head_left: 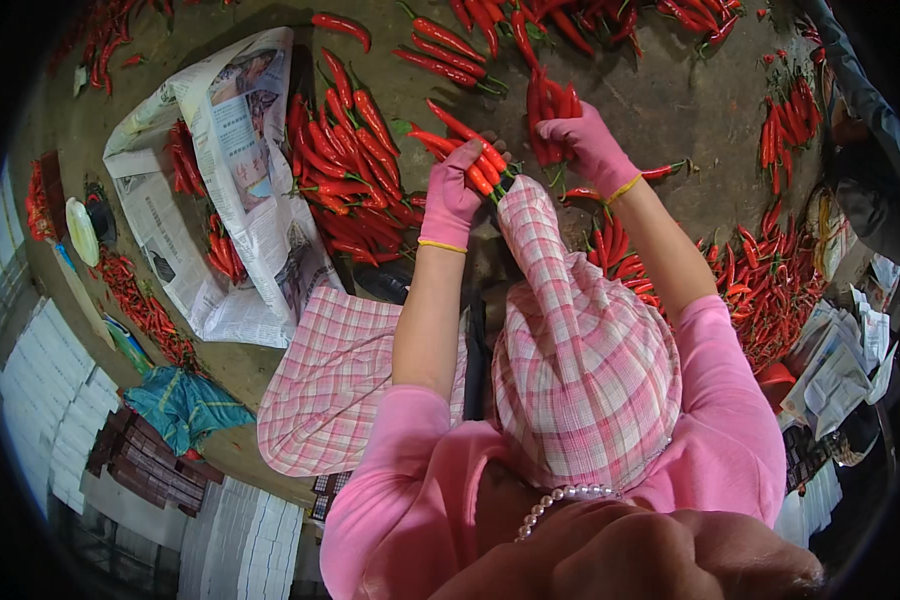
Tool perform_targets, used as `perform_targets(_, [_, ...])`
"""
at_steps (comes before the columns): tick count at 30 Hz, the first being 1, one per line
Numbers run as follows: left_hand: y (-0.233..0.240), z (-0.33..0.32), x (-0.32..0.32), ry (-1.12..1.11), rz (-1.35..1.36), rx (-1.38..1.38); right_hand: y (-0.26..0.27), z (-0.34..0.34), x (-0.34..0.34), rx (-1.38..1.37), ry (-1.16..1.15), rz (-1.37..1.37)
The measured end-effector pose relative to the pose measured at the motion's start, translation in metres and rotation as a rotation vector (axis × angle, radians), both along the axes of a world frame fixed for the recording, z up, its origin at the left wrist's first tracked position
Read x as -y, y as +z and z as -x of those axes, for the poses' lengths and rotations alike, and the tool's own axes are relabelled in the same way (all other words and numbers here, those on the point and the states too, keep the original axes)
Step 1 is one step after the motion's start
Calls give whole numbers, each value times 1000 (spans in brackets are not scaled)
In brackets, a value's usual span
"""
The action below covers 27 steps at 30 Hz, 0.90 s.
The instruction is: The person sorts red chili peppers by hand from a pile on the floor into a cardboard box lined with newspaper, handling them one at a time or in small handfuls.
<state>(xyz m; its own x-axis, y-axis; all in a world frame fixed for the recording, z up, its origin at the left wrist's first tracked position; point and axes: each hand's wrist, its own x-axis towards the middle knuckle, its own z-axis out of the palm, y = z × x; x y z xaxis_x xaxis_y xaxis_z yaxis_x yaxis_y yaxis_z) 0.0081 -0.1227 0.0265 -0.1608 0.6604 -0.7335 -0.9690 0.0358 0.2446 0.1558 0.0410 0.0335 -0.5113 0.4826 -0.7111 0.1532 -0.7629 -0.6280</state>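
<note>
My left hand (454,184), in a pink glove with a yellow cuff edge, grips a small bunch of red chili peppers (484,166), their green stems towards me. To its right, my right hand (589,146), gloved alike, holds another bunch of red chilies (546,112) with the stems hanging down. The two bunches are apart. Left of my left hand lies a large heap of red chilies (349,165) on the floor. Just beyond my hands, several loose chilies (450,56) rest side by side. A single chili (661,171) lies near my right wrist.
An open newspaper-lined container (251,225) with some chilies inside stands at left. A broad chili pile (772,292) spreads at right, beside folded newspapers (832,360). More chilies (570,22) lie at the top. White foam boxes (52,397) and a teal sack (184,405) are at lower left.
</note>
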Motion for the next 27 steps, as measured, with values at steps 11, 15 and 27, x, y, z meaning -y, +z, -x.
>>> perform_targets(11, [-12, 14, 32, 224, 90, -31, 36, -30, -34, 500, 882, -862])
perform_targets(15, [-25, 19, 50, -135, 54, -581, -2, 92, -12, 268, 657, -1440])
perform_targets(27, [-12, 247, -94, -1028, 389, -2557, -39, 129, 32, 479, 1100, -1698])
